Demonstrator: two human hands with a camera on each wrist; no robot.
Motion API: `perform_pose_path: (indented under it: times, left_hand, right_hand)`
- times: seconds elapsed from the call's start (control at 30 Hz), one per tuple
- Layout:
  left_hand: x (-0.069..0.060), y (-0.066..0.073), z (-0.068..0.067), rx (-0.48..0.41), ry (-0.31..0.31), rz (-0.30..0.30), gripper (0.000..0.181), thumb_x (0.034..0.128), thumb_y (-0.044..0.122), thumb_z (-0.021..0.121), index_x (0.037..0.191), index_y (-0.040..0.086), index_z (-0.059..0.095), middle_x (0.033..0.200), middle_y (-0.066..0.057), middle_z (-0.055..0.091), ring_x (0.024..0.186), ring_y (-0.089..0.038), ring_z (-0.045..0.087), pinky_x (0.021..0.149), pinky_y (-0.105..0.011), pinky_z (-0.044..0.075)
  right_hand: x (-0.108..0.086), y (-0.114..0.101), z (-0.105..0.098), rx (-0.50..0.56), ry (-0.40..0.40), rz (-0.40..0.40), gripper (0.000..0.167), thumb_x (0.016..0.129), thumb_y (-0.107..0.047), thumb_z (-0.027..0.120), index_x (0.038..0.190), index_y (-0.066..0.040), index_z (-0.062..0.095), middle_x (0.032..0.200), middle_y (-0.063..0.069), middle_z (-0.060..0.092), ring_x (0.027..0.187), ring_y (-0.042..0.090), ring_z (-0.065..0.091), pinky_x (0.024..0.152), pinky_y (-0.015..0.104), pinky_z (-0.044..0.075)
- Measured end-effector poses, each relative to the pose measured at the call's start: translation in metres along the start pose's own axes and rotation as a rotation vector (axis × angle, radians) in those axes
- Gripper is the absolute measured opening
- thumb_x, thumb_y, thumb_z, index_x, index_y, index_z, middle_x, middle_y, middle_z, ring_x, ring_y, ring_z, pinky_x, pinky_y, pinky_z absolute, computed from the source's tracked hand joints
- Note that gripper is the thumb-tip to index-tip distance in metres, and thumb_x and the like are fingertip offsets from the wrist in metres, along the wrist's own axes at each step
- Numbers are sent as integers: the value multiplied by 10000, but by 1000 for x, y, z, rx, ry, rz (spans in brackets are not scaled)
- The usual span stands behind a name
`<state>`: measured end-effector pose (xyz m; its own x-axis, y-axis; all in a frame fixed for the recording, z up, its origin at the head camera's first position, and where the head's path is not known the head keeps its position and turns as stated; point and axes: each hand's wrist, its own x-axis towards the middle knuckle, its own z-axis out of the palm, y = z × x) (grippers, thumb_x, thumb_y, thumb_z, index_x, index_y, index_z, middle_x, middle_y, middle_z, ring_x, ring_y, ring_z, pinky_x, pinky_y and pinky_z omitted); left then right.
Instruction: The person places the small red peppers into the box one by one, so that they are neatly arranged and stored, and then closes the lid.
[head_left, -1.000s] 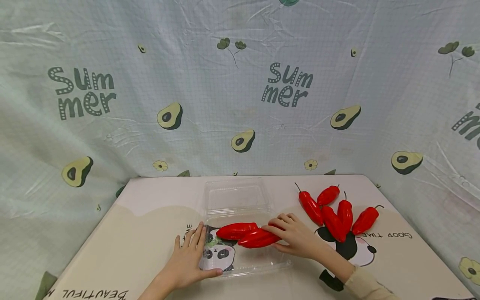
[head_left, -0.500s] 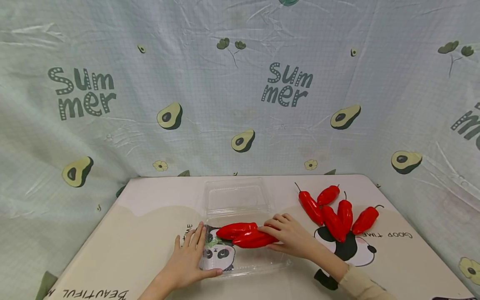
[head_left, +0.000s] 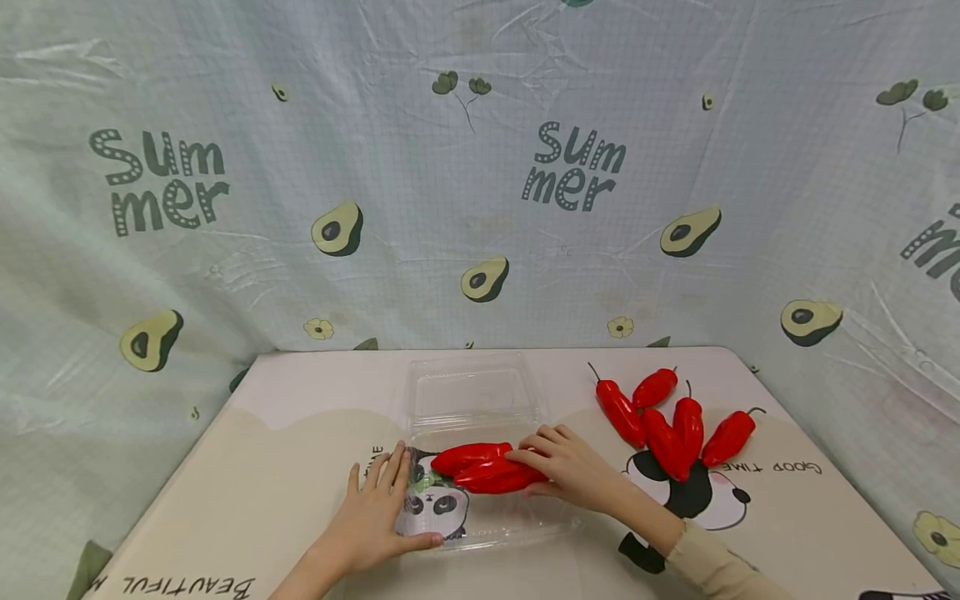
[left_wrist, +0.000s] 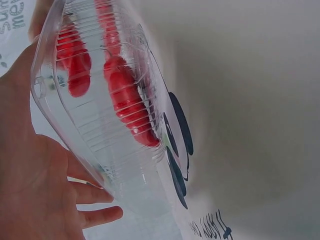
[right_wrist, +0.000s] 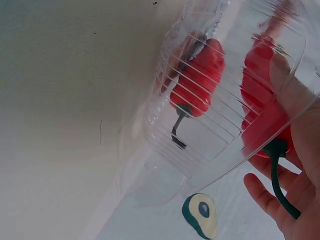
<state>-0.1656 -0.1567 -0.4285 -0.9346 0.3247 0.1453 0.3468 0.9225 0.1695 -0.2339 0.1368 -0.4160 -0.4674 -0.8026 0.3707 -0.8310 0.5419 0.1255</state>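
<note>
A clear plastic container (head_left: 517, 534) stands with its lid laid back behind it. My left hand (head_left: 371, 515) rests at its left side, fingers spread and thumb along the front corner; the left wrist view shows this hand (left_wrist: 42, 185) beside the ribbed wall. With my right hand (head_left: 576, 472) I grip the stem end of a red pepper (head_left: 495, 476), held low over the container beside another red pepper (head_left: 467, 457). In the right wrist view, the gripped pepper (right_wrist: 265, 125) has a green stem and the other pepper (right_wrist: 200, 80) shows through the wall.
Several red peppers (head_left: 665, 446) lie in a loose group on the table's right side. The lid (head_left: 472, 392) lies flat behind the container. A patterned curtain (head_left: 412, 183) hangs beyond the table's back edge (head_left: 322, 351).
My right hand has moved left with its pepper, which now overlaps more of the front of the other one. The left hand keeps its place; the head view has tilted very slightly.
</note>
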Motion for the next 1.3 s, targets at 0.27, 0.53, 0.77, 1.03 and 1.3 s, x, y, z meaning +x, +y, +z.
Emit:
perform_pose_path:
  times: [0.27, 0.53, 0.77, 1.03, 1.3]
  left_hand:
    - [-2, 1, 1, 32, 25, 17, 1077, 648, 746, 514, 1344, -52, 321, 1432, -205, 282, 1279, -393, 300, 973, -649, 210]
    - [-3, 3, 5, 31, 33, 9, 1108, 638, 781, 477, 1351, -49, 307, 1441, -202, 267, 1278, -389, 309, 963, -657, 217]
    - [-2, 4, 7, 44, 25, -4, 1138, 621, 819, 434, 1358, -38, 301, 1446, -190, 264, 1275, -375, 312, 949, -666, 232]
    - [-3, 4, 8, 58, 38, -3, 1119, 632, 804, 443, 1361, -32, 299, 1442, -186, 276, 1276, -377, 310, 953, -665, 229]
    - [-4, 4, 10, 99, 61, 8, 1083, 658, 792, 434, 1357, -27, 313, 1437, -179, 290, 1266, -365, 333, 949, -654, 248]
  right_hand:
    - [4, 0, 3, 4, 3, -3, 470, 729, -404, 693, 1154, -246, 571, 1036, -57, 607, 951, 110, 493, 800, 273, 441]
    - [7, -3, 6, -5, -41, 21, 480, 736, -406, 686, 1169, -246, 555, 1062, -49, 600, 975, 117, 487, 812, 288, 447]
    - [9, -5, 11, -3, -50, 17, 464, 741, -406, 681, 1158, -247, 555, 1072, -53, 593, 967, 110, 474, 802, 276, 437]
    - [12, -6, 14, -3, -75, 16, 440, 751, -397, 674, 1145, -242, 554, 1083, -51, 589, 976, 114, 475, 829, 292, 440]
    - [16, -8, 17, -45, -116, -5, 440, 776, -443, 629, 1155, -235, 541, 1091, -55, 590, 978, 115, 475, 847, 285, 430]
